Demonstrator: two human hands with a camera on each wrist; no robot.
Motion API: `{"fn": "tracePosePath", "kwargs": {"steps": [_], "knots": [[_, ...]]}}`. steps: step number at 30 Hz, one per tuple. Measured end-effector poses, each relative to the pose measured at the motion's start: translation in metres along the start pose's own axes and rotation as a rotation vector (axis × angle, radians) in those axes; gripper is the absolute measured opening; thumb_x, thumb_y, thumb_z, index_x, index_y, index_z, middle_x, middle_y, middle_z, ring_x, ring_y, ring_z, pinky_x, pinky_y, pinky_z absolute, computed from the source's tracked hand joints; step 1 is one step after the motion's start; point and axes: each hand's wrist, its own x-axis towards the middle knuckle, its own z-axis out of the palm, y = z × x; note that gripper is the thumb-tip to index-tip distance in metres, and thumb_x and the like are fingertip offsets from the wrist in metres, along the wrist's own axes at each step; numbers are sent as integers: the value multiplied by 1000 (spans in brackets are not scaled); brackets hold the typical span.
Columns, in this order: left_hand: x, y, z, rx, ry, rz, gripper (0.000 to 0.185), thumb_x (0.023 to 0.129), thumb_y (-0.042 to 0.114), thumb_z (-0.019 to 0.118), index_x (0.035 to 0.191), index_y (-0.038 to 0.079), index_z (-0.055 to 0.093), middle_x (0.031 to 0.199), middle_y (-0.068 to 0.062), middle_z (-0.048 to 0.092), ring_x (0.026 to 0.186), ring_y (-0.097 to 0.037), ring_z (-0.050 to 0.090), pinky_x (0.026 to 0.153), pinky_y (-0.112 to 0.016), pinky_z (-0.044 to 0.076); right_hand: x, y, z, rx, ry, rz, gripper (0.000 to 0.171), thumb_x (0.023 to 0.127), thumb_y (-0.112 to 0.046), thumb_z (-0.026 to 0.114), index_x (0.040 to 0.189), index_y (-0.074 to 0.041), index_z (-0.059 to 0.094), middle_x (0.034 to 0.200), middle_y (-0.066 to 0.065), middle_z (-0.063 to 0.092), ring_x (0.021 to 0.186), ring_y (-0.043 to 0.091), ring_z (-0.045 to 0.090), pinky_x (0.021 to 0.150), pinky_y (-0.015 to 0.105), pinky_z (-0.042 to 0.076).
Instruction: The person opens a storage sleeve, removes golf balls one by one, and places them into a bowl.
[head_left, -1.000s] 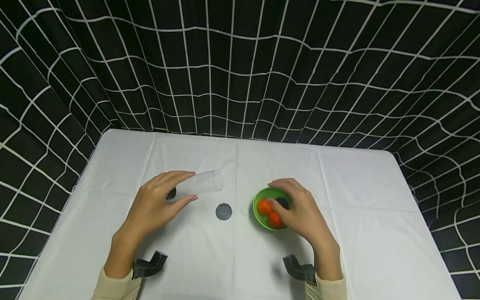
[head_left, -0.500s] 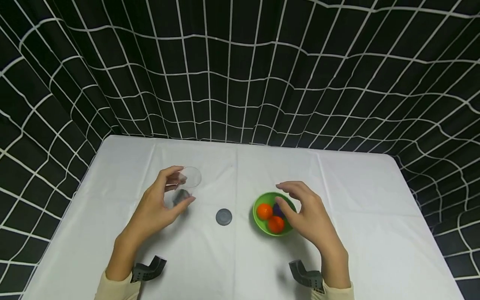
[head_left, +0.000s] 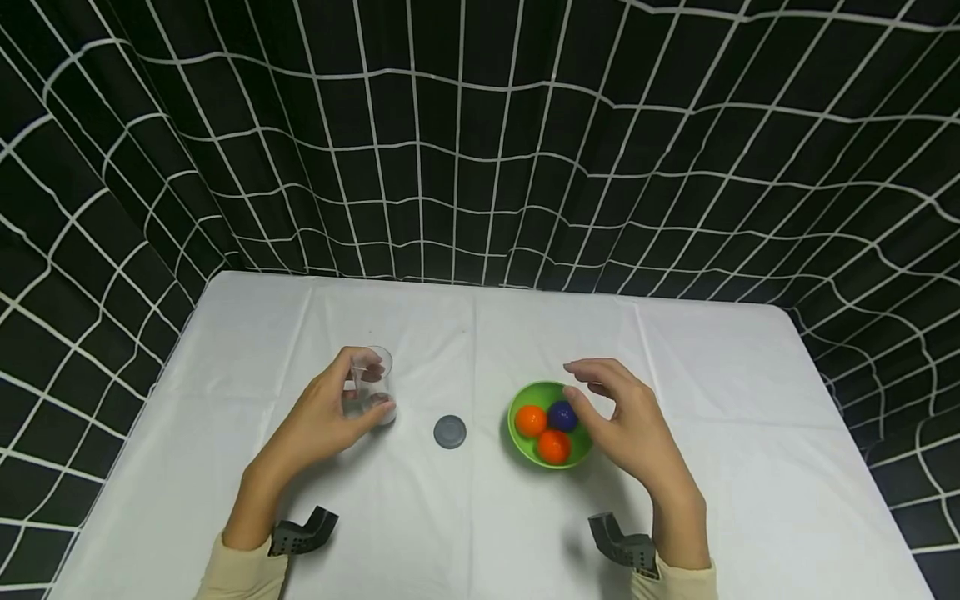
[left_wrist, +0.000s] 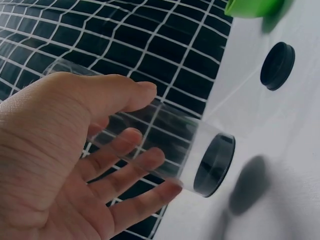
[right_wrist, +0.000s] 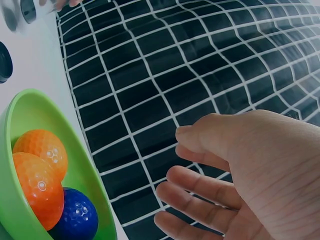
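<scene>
My left hand (head_left: 318,429) grips a clear cylindrical tube (left_wrist: 172,127), thumb on one side and fingers on the other. A dark cap (left_wrist: 215,165) closes its lower end, and its open rim faces up in the head view. In the left wrist view the cap's shadow lies apart from it, so the tube is off the table. My right hand (head_left: 633,429) hovers at the right side of a green bowl (head_left: 542,392), fingers loosely bent, holding nothing. Inside the bowl are two orange balls (head_left: 531,421) and a dark blue ball (head_left: 562,416), dimpled like golf balls.
A loose round grey cap (head_left: 450,432) lies on the white-covered table (head_left: 420,517), between the tube and the bowl. Black cloth with white netting (head_left: 465,150) rises behind the table and along both sides.
The tube has swung from lying sideways, its mouth to the right, to upright with its cap downward. My right hand has drifted slightly right, uncovering the blue ball.
</scene>
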Motion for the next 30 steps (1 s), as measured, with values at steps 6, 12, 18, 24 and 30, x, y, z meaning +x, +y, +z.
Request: {"fn": "tracePosePath", "kwargs": {"steps": [6, 12, 18, 24, 30], "knots": [[-1, -7, 4, 1, -36, -2, 54, 93, 12, 82, 138, 13, 51, 134, -10, 66, 121, -29, 71, 106, -47, 58, -2, 3, 1, 8, 1, 7, 25, 99, -12, 73, 124, -9, 74, 126, 7, 73, 117, 26, 71, 104, 19, 55], [-5, -12, 2, 19, -52, -23, 53, 88, 12, 87, 130, 15, 54, 129, -6, 68, 118, -25, 72, 105, -46, 59, -1, 2, 3, 20, 0, 10, 25, 100, -12, 73, 125, -9, 74, 126, 7, 73, 116, 26, 71, 103, 8, 49], [-2, -16, 5, 5, -82, -74, 47, 86, 18, 89, 116, 20, 53, 125, 1, 71, 119, -18, 69, 102, -44, 58, 1, -2, 3, 10, -9, 2, 25, 99, -12, 73, 124, -10, 74, 125, 5, 73, 116, 24, 71, 103, 30, 58], [4, -16, 7, 11, -106, -51, 45, 86, 18, 90, 112, 18, 52, 123, 0, 72, 116, -17, 70, 103, -43, 59, 2, 0, 3, -3, -18, -16, 25, 99, -14, 74, 124, -10, 74, 125, 5, 74, 115, 24, 72, 102, 28, 58], [4, -15, 6, 58, -131, -88, 47, 86, 21, 90, 115, 20, 54, 121, 1, 71, 111, -15, 68, 99, -40, 57, 1, 6, -3, -21, 10, -3, 25, 100, -13, 72, 125, -10, 74, 126, 7, 73, 115, 27, 72, 103, 14, 53]]}}
